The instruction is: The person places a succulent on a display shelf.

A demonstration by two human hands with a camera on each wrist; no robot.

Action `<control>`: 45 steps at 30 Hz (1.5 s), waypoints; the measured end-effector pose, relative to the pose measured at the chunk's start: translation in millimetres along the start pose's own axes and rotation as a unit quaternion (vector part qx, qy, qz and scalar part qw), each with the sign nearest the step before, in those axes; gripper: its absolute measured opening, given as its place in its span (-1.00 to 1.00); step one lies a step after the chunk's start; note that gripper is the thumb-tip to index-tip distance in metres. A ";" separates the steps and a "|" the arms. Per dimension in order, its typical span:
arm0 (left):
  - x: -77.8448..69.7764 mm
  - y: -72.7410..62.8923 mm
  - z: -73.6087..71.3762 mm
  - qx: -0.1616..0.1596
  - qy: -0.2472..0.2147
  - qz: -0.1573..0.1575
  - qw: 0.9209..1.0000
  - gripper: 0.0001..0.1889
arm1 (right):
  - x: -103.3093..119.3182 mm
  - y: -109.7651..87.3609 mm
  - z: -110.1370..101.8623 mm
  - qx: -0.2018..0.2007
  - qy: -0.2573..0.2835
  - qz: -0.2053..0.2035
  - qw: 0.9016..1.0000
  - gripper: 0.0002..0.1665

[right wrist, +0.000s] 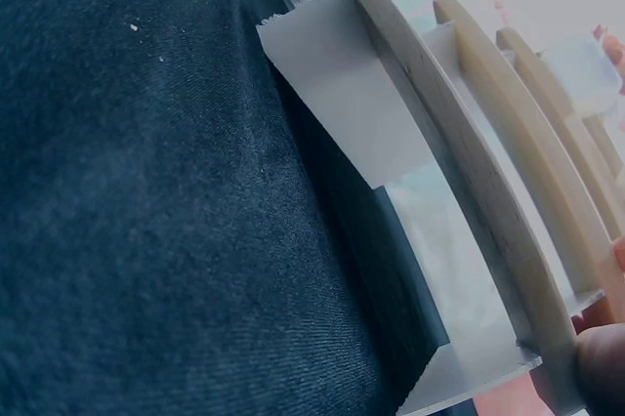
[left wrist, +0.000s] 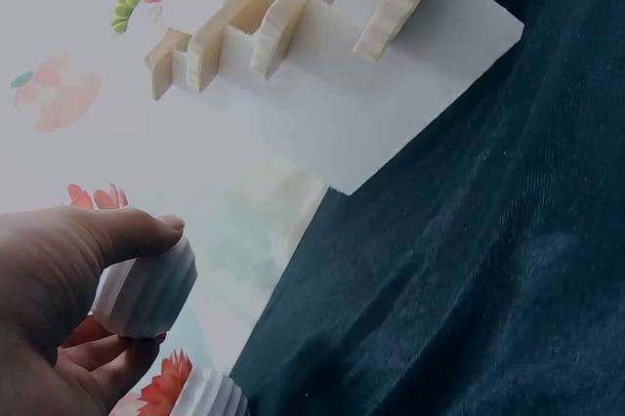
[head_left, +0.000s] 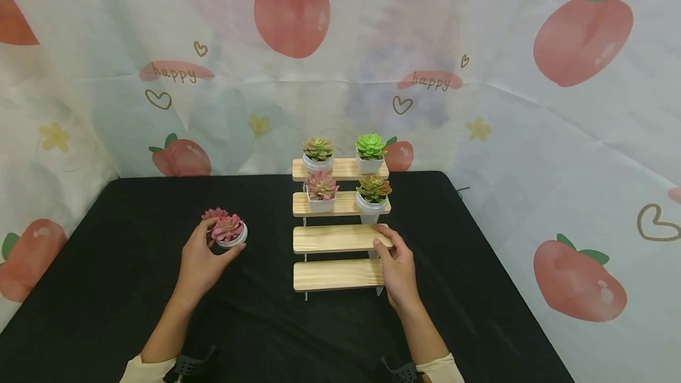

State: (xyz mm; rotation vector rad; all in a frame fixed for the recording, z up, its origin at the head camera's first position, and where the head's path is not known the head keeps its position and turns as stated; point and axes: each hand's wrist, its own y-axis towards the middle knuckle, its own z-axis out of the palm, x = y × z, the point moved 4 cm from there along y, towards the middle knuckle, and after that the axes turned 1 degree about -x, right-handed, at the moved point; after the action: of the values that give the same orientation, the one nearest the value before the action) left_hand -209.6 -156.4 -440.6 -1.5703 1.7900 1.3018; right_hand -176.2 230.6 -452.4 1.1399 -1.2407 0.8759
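My left hand holds a pink succulent by its round white pot, thumb on one side and fingers on the other. Just behind it is a second pink succulent, partly hidden, whose ribbed white pot shows low in the left wrist view. With my right hand I grip the right end of a four-tier wooden plant stand. The thumb lies at the end of its lowest plank. No plants stand on the two lower planks.
On the stand's top plank are a dull green succulent and a bright green one. The plank below bears a pale pink succulent and a brownish-green one. Black cloth covers the table; a peach-print curtain hangs behind.
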 end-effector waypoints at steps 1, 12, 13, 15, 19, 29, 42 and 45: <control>-0.6 -0.1 1.1 0.000 -0.001 0.001 1.000 -0.21 | 0.2 -0.2 0.0 0.001 0.002 -0.001 1.000 -0.61; -9.9 -3.0 9.8 0.013 -0.004 0.009 1.000 -0.18 | 0.5 0.7 -0.5 -0.002 -0.001 0.004 1.000 -0.61; -10.3 -3.3 10.4 0.013 -0.003 0.010 1.000 -0.17 | 0.6 0.8 -0.3 -0.001 0.000 0.004 1.000 -0.61; -11.2 -3.7 11.4 0.013 -0.003 0.010 1.000 -0.17 | 0.6 0.4 0.0 -0.001 0.000 0.005 1.000 -0.61; -12.9 -3.6 13.7 0.021 -0.002 0.009 1.000 -0.16 | 1.8 -0.3 0.2 0.001 0.002 0.004 1.000 -0.61; -22.4 -0.8 18.1 0.035 -0.011 0.005 0.999 -0.19 | 3.9 -1.1 0.7 0.000 0.007 0.004 1.000 -0.61; -39.9 1.9 25.8 0.034 -0.033 0.037 0.998 -0.20 | 3.6 -0.5 0.2 0.001 0.003 0.003 1.000 -0.61; -42.7 0.9 28.2 0.036 -0.031 0.045 0.998 -0.20 | 3.0 -0.7 0.4 0.000 0.000 0.002 1.000 -0.61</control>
State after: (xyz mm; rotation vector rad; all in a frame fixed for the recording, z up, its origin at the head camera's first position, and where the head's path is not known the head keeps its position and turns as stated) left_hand -206.2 -110.0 -419.2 -1.4114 1.8661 1.2963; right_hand -175.2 229.8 -449.6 1.1370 -1.2431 0.8801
